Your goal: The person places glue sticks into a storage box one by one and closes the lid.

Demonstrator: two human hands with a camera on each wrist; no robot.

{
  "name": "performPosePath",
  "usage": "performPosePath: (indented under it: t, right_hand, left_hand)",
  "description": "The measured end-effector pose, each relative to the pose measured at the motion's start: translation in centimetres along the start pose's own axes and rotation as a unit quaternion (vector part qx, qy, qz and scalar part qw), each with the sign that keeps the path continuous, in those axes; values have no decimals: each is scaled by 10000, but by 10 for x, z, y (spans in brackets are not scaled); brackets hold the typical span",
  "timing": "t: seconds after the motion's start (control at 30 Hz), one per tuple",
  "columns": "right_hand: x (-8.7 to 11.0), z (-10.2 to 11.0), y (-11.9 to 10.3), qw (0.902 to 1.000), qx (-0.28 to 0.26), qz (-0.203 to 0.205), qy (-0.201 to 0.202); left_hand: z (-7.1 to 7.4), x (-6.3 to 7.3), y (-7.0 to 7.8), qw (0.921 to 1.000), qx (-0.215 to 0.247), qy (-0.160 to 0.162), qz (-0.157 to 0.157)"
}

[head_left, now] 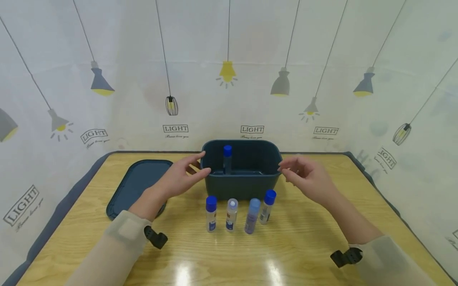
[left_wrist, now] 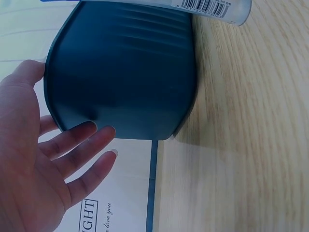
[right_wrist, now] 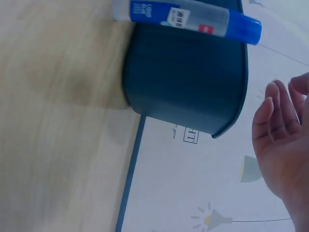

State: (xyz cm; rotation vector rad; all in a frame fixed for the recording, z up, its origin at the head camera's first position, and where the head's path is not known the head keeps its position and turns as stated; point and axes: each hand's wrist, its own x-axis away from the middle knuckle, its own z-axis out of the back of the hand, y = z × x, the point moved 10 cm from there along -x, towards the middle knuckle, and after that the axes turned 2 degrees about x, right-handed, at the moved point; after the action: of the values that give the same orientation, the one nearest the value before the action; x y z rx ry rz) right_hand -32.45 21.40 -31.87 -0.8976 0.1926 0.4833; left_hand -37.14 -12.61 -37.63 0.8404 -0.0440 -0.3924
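Note:
A dark teal plastic bin [head_left: 241,187] stands at the far middle of the table. My left hand [head_left: 182,174] is at its left end, fingers spread and the thumb right at the rim in the left wrist view. Beside the right end, my right hand [head_left: 305,176] hovers with loosely bent fingers and holds nothing. One blue-capped glue bottle [head_left: 227,159] is upright inside the bin, toward the left. In front stand a blue-capped glue bottle [head_left: 211,214], one with a pale top [head_left: 231,214], a violet one with a light blue cap [head_left: 252,216] and another blue-capped one [head_left: 267,206].
A dark blue lid or tray [head_left: 137,184] lies flat on the wooden table [head_left: 214,262], left of the bin and partly behind my left forearm. A light cloth backdrop [head_left: 200,39] printed with lamps rises right behind the bin and along both sides.

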Motion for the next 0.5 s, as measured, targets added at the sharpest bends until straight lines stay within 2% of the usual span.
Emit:
performPosePath:
  t: [0.2, 0.5]
  right_hand:
    - [24, -12, 3, 9996, -58, 78, -256]
    - [42, -41, 16, 9953, -521, -274, -773]
  left_hand:
    - [1, 0, 0, 10000, -56, 14, -13]
    - [0, 0, 0, 10000, -9, -15, 17]
